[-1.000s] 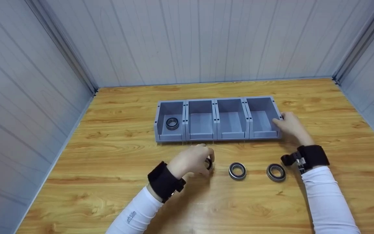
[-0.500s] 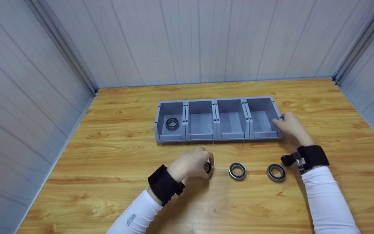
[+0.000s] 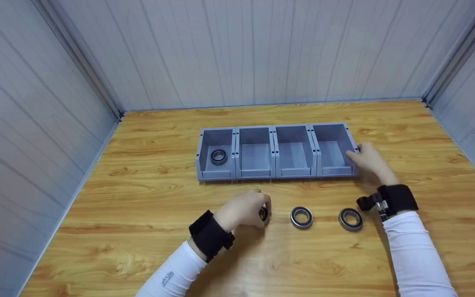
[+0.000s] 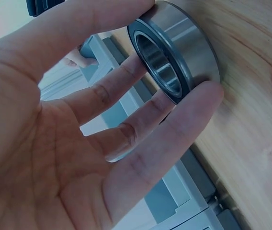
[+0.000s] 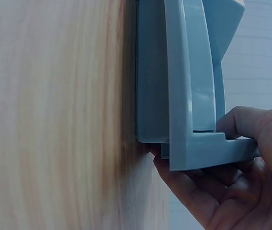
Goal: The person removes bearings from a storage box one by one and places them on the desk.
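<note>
My left hand [image 3: 243, 209] pinches a ball bearing [image 4: 188, 43] by its outer rim between thumb and a finger, low over the wooden table. In the head view the fingers partly cover this bearing. Two more bearings lie flat to its right, a nearer one [image 3: 302, 217] and a farther one [image 3: 350, 219]. Behind them stands a row of joined grey bins [image 3: 256, 174]. Another bearing [image 3: 219, 157] sits in the leftmost bin. My right hand [image 3: 370, 161] grips the side wall of the rightmost bin [image 5: 198, 148], thumb inside and fingers outside.
Pale panel walls [image 3: 237, 53] enclose the wooden table [image 3: 138, 198] at the back and on both sides. Each wrist wears a black strap with a small camera, such as the right strap [image 3: 398, 197].
My left hand has shifted slightly toward the front edge, with its fingers closer around the bearing. The right hand and the bins have stayed in place.
</note>
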### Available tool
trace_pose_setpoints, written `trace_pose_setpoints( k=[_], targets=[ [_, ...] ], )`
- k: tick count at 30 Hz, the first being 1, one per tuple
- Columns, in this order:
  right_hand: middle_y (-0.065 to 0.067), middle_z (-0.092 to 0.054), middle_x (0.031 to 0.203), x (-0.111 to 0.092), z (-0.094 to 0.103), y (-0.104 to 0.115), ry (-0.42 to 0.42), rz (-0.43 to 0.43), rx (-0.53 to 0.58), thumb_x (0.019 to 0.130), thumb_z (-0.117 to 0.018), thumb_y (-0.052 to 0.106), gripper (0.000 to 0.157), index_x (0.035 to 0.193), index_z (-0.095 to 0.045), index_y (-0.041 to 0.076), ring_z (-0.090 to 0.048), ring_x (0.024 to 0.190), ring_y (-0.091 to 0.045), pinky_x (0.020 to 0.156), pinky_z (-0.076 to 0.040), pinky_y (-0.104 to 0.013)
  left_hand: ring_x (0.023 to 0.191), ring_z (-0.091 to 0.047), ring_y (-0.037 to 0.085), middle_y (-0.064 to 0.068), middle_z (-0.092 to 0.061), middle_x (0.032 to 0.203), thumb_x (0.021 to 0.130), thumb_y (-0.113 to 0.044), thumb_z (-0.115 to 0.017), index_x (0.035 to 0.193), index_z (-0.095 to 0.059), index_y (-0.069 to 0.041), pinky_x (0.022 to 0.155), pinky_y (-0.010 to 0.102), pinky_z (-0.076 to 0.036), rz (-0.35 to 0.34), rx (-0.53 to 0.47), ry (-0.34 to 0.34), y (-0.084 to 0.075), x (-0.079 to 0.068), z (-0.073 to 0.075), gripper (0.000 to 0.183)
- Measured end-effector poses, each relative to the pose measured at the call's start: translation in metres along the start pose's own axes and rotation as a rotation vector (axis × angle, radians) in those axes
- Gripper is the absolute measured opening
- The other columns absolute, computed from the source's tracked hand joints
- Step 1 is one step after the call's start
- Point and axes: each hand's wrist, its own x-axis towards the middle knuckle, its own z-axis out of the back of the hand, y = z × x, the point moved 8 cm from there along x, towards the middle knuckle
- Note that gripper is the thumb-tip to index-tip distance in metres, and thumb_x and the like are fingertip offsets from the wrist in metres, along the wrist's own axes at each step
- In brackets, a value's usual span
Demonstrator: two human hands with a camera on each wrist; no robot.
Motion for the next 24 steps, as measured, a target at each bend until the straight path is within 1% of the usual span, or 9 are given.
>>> trace_pose_setpoints(
  k=[4, 7, 11, 15, 18, 21, 24],
  targets=[
    [-0.002, -0.057, 0.077, 0.000, 0.002, 0.001, -0.019, 0.017, -0.025, 0.109, -0.056, 0.008, 0.041, 0.129, -0.058, -0.028, -0.048, 0.061, -0.008, 0.061, -0.042, -0.022, 0.096, -0.063, 0.022, 0.009, -0.068, 0.103, 0.078, 0.002, -0.089, 0.099, -0.076, -0.008, 0.085, 0.039, -0.059, -0.002, -0.008, 0.004, -0.001, 0.000, 0.000, 0.026],
    [-0.003, -0.058, 0.077, 0.000, 0.003, 0.001, -0.028, 0.022, -0.043, 0.109, -0.057, 0.008, 0.041, 0.128, -0.058, -0.028, -0.049, 0.062, -0.008, 0.062, -0.042, -0.022, 0.096, -0.063, 0.022, 0.010, -0.068, 0.103, 0.078, 0.002, -0.090, 0.099, -0.076, -0.008, 0.085, 0.040, -0.059, -0.002, -0.004, 0.005, 0.000, 0.002, -0.001, 0.027],
    [-0.005, -0.059, 0.078, 0.001, 0.003, 0.001, -0.028, 0.016, -0.052, 0.109, -0.057, 0.008, 0.041, 0.128, -0.059, -0.028, -0.049, 0.063, -0.009, 0.062, -0.042, -0.022, 0.095, -0.065, 0.023, 0.011, -0.068, 0.104, 0.076, 0.000, -0.091, 0.100, -0.075, -0.008, 0.084, 0.041, -0.060, 0.003, 0.024, 0.000, 0.003, 0.004, -0.003, 0.030],
    [-0.006, -0.058, 0.077, 0.000, 0.002, 0.000, -0.019, 0.008, -0.047, 0.109, -0.057, 0.008, 0.042, 0.130, -0.057, -0.029, -0.049, 0.062, -0.009, 0.060, -0.043, -0.022, 0.093, -0.062, 0.018, 0.003, -0.066, 0.103, 0.071, -0.008, -0.095, 0.100, -0.075, -0.017, 0.078, 0.038, -0.058, -0.011, 0.056, -0.031, 0.038, 0.030, -0.038, 0.036],
    [-0.004, -0.057, 0.076, 0.000, 0.001, 0.000, -0.008, 0.004, -0.032, 0.110, -0.056, 0.008, 0.044, 0.135, -0.055, -0.029, -0.047, 0.059, -0.009, 0.058, -0.042, -0.022, 0.092, -0.060, 0.015, -0.003, -0.064, 0.103, 0.066, -0.016, -0.099, 0.100, -0.074, -0.025, 0.075, 0.036, -0.056, -0.025, 0.087, -0.061, 0.065, 0.051, -0.064, 0.043],
    [-0.007, -0.059, 0.078, 0.000, 0.001, 0.001, -0.011, 0.010, -0.025, 0.110, -0.056, 0.007, 0.045, 0.136, -0.055, -0.029, -0.047, 0.060, -0.009, 0.058, -0.042, -0.022, 0.091, -0.061, 0.017, -0.002, -0.064, 0.104, 0.064, -0.018, -0.100, 0.102, -0.074, -0.025, 0.076, 0.038, -0.057, -0.023, 0.105, -0.069, 0.067, 0.053, -0.067, 0.046],
    [-0.009, -0.061, 0.081, 0.000, 0.001, 0.001, -0.014, 0.013, -0.025, 0.110, -0.056, 0.006, 0.044, 0.136, -0.055, -0.029, -0.048, 0.061, -0.010, 0.059, -0.043, -0.022, 0.091, -0.061, 0.019, 0.000, -0.064, 0.104, 0.065, -0.015, -0.099, 0.101, -0.074, -0.023, 0.077, 0.040, -0.057, -0.013, 0.101, -0.070, 0.065, 0.051, -0.065, 0.045]
  ],
)
